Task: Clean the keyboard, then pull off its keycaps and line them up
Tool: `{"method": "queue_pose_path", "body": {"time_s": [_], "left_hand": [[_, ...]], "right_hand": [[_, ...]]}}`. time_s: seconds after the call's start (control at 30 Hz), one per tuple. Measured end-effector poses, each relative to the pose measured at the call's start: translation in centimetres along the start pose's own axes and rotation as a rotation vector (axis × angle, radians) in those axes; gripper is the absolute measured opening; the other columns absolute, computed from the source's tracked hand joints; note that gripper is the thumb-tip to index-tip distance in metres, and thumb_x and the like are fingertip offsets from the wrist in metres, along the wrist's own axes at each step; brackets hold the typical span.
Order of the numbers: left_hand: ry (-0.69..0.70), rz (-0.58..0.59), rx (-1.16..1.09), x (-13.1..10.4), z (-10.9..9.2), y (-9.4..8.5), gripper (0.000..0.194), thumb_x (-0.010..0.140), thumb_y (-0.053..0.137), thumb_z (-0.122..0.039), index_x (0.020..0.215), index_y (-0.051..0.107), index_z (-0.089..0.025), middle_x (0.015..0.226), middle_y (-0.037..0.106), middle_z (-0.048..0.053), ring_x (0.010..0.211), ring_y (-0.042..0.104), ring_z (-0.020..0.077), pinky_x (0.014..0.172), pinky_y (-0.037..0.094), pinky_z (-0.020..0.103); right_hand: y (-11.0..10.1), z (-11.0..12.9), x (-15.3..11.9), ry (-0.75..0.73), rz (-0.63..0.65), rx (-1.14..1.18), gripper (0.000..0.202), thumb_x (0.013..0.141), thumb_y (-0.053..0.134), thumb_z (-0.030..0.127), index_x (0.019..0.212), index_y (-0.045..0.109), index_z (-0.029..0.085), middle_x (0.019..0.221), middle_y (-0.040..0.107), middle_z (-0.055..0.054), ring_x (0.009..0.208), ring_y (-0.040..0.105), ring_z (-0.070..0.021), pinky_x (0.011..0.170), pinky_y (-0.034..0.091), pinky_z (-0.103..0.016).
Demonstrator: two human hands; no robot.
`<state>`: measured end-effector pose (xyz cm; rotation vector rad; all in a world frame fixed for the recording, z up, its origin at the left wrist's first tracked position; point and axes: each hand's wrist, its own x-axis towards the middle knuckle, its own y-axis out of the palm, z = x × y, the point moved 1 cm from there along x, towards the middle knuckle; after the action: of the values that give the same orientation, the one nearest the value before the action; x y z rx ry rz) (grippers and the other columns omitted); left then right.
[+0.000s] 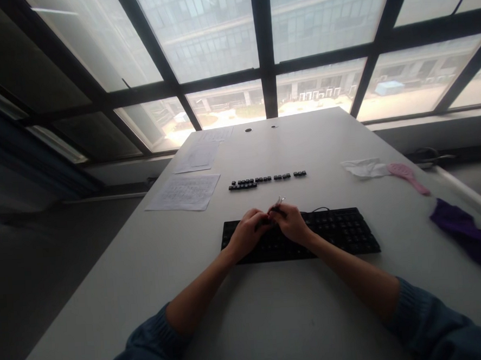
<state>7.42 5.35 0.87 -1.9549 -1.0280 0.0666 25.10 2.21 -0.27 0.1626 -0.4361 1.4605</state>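
keyboard (347, 232): plastic, matt | table (288, 302): smooth | sheets (184, 193): paper | sleeves (147, 343): cloth

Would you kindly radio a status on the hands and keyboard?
Left hand, right hand: close together over keyboard. Shiny item: in right hand. Loose keycaps: beyond keyboard, not in the way.

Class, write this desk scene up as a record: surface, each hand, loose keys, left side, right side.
Surface: white table
Left hand: at the keyboard, fingers bent
Right hand: beside the left, holding a thin metallic tool
Loose keys: two rows beyond the keyboard
Left side: papers
Right side: white crumpled sheet, pink handled object, purple cloth
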Motion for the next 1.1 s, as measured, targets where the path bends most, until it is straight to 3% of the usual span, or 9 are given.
{"method": "queue_pose_path", "body": {"time_s": [0.23, 0.53, 0.7, 0.87, 1.0, 1.1], "left_hand": [[-0.056, -0.075, -0.037, -0.3, 0.3, 0.0, 0.041, 0.085, 0.070, -0.016, 0.122, 0.054, -0.023, 0.102, 0.065, 0.003, 0.094, 0.061, 0.0184, 0.088, 0.051, 0.034], [0.124, -0.025, 0.164, 0.1, -0.5, -0.1, 0.017, 0.093, 0.059, -0.020, 0.110, 0.063, -0.023, 0.108, 0.065, 0.006, 0.104, 0.057, 0.0223, 0.092, 0.050, 0.038], [0.120, -0.024, 0.172, 0.2, -0.3, 0.0, 0.019, 0.090, 0.062, -0.015, 0.107, 0.062, -0.022, 0.112, 0.062, 0.007, 0.107, 0.055, 0.0217, 0.095, 0.050, 0.038], [0.084, -0.043, 0.042, 0.3, -0.8, -0.6, 0.014, 0.089, 0.064, -0.017, 0.102, 0.063, -0.021, 0.106, 0.064, 0.006, 0.102, 0.060, 0.0198, 0.092, 0.052, 0.036], [0.010, -0.136, -0.008, 1.9, -0.4, -2.2, 0.022, 0.088, 0.067, -0.022, 0.109, 0.065, -0.021, 0.096, 0.069, 0.003, 0.079, 0.064, 0.0149, 0.076, 0.055, 0.030], [0.003, -0.233, 0.030, 4.8, 1.2, -3.5, 0.013, 0.086, 0.070, -0.026, 0.097, 0.071, -0.020, 0.093, 0.071, 0.004, 0.076, 0.065, 0.0151, 0.076, 0.055, 0.030]], "right_hand": [[0.0, 0.2, 0.0, 0.059, -0.052, 0.040, 0.020, 0.090, 0.057, 0.031, 0.077, 0.063, 0.018, 0.069, 0.067, -0.002, 0.064, 0.061, -0.0169, 0.063, 0.048, -0.029], [-0.2, 0.0, 0.5, 0.129, -0.102, 0.011, 0.022, 0.089, 0.058, 0.033, 0.074, 0.063, 0.018, 0.064, 0.065, -0.002, 0.058, 0.057, -0.0154, 0.057, 0.045, -0.027], [-0.2, 0.0, 0.7, 0.148, -0.101, -0.014, 0.022, 0.088, 0.058, 0.032, 0.071, 0.062, 0.018, 0.063, 0.066, -0.002, 0.058, 0.059, -0.0157, 0.058, 0.045, -0.027], [-0.2, -0.2, 0.8, 0.183, -0.111, -0.013, 0.021, 0.087, 0.057, 0.032, 0.072, 0.063, 0.017, 0.063, 0.067, -0.003, 0.057, 0.058, -0.0157, 0.057, 0.044, -0.027], [-0.1, -0.5, 0.8, 0.163, -0.101, -0.014, 0.023, 0.088, 0.057, 0.033, 0.071, 0.062, 0.018, 0.063, 0.066, -0.002, 0.057, 0.059, -0.0157, 0.057, 0.044, -0.026], [-0.1, -0.9, 0.7, 0.176, -0.095, 0.014, 0.022, 0.089, 0.057, 0.034, 0.074, 0.062, 0.018, 0.064, 0.067, -0.003, 0.057, 0.060, -0.0159, 0.057, 0.045, -0.027]]}}
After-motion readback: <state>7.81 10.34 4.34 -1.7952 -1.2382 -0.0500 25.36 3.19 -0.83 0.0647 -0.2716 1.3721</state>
